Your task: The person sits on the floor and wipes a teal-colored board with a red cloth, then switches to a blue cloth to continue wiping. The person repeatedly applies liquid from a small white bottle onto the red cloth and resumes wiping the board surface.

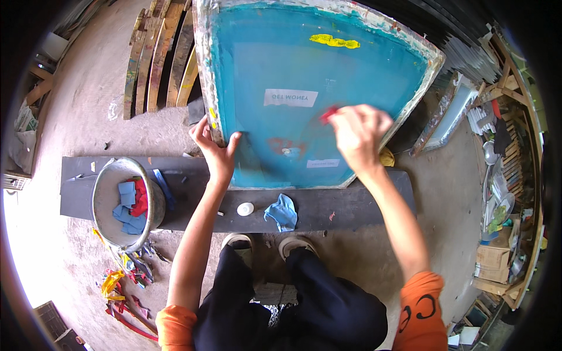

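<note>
Gripping the screen [293, 121]: left hand [215, 153], around its rough, paint-crusted edge
Pinching a red rag [329, 114]: right hand [358, 133], blurred
Screen's place: smooth blue face, standing on the flat dark board [366, 207]

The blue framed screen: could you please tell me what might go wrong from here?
The left hand grips one side of the framed screen, so pressure from the right hand might shift it. The red cloth-like piece in the right hand could spread the reddish marks. The small white container on the dark board, near the screen's lower edge, might get knocked if the screen slips.
</note>
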`<action>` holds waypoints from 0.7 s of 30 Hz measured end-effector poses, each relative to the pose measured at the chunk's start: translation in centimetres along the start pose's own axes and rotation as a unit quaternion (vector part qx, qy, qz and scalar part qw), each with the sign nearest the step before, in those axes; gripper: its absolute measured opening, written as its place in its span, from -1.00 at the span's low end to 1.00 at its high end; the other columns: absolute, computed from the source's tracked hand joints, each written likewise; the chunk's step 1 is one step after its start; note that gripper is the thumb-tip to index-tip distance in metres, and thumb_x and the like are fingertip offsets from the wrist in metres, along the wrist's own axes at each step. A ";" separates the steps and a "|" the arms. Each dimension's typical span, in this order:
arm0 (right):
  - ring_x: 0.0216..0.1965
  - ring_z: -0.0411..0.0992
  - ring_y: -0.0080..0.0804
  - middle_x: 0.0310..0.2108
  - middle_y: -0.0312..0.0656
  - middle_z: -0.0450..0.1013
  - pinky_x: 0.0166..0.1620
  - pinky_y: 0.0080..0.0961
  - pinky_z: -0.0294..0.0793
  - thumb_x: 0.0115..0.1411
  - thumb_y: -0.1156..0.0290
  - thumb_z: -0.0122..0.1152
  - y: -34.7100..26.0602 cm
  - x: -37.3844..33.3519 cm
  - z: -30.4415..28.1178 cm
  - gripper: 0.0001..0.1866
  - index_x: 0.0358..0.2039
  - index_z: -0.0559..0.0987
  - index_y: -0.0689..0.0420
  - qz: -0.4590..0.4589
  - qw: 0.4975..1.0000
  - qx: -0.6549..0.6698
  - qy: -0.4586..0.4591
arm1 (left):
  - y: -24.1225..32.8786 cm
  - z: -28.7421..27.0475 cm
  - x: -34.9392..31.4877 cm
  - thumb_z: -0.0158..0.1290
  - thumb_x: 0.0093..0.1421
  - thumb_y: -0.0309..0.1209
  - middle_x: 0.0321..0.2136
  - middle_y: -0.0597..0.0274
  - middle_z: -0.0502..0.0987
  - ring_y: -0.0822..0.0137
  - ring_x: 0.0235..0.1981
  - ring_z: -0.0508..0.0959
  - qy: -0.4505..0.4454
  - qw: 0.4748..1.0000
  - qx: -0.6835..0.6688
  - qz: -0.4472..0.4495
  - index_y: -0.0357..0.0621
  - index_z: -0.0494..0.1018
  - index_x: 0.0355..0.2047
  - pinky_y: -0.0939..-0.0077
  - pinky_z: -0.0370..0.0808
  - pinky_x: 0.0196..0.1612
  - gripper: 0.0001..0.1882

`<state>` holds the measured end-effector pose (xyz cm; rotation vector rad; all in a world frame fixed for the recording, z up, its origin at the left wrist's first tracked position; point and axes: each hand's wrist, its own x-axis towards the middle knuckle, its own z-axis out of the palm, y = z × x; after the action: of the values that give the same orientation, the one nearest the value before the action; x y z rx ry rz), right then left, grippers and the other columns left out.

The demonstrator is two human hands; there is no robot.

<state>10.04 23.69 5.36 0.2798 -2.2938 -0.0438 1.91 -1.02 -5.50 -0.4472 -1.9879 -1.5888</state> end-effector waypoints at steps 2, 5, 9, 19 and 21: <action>-0.26 0.27 -0.46 -0.52 -0.49 0.38 -0.15 -0.29 0.03 -0.10 0.50 0.20 -0.3 -1.2 0.0 -0.87 -0.51 0.50 -0.05 0.144 0.989 0.008 0.029 | 0.1 0.6 -0.4 0.20 -0.03 -0.35 -0.01 0.03 0.04 0.12 0.09 0.12 0.003 1.000 -0.004 -0.005 -0.21 -0.07 0.09 0.09 0.03 0.20 -0.20; -0.24 0.26 -0.46 -0.49 -0.48 0.38 -0.17 -0.30 0.01 -0.10 0.49 0.20 -0.3 -2.7 0.8 -0.88 -0.53 0.50 -0.05 -0.055 0.996 0.005 -0.067 | -0.3 0.2 0.1 0.20 -0.04 -0.35 0.00 0.03 0.04 0.12 0.09 0.13 0.000 1.000 -0.010 0.003 -0.23 -0.08 0.09 0.10 0.03 0.20 -0.19; -0.24 0.25 -0.46 -0.49 -0.47 0.35 -0.16 -0.27 0.04 -0.04 0.45 0.11 -0.9 -1.0 -0.2 -0.94 -0.54 0.45 -0.04 0.175 0.983 0.041 0.024 | 0.2 0.6 -0.2 0.22 -0.06 -0.37 -0.03 0.03 0.04 0.12 0.06 0.16 0.001 1.000 -0.023 -0.008 -0.19 -0.07 0.08 0.14 0.08 0.16 -0.19; -0.21 0.25 -0.33 -0.42 -0.35 0.37 -0.17 -0.26 0.17 -0.06 0.47 0.18 -5.5 -11.4 1.1 -0.89 -0.55 0.41 0.04 0.180 0.963 0.123 -0.157 | -0.3 0.3 0.1 0.20 -0.04 -0.38 -0.01 0.02 0.05 0.12 0.10 0.12 0.000 1.000 -0.008 0.004 -0.22 -0.07 0.08 0.05 0.02 0.20 -0.21; -0.29 0.30 -0.30 -0.46 -0.30 0.38 -0.23 -0.35 0.24 -0.10 0.50 0.22 -8.2 -15.9 1.2 -0.87 -0.53 0.42 0.08 0.207 0.946 0.182 -0.173 | -0.8 -0.1 -0.2 0.20 -0.04 -0.38 -0.02 0.03 0.06 0.13 0.09 0.12 0.005 1.000 -0.006 0.007 -0.22 -0.06 0.08 0.06 0.03 0.20 -0.21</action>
<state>21.03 19.08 -7.97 -0.0347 -2.6572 0.5932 1.59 -1.33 -6.22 -0.4554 -1.9647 -1.5912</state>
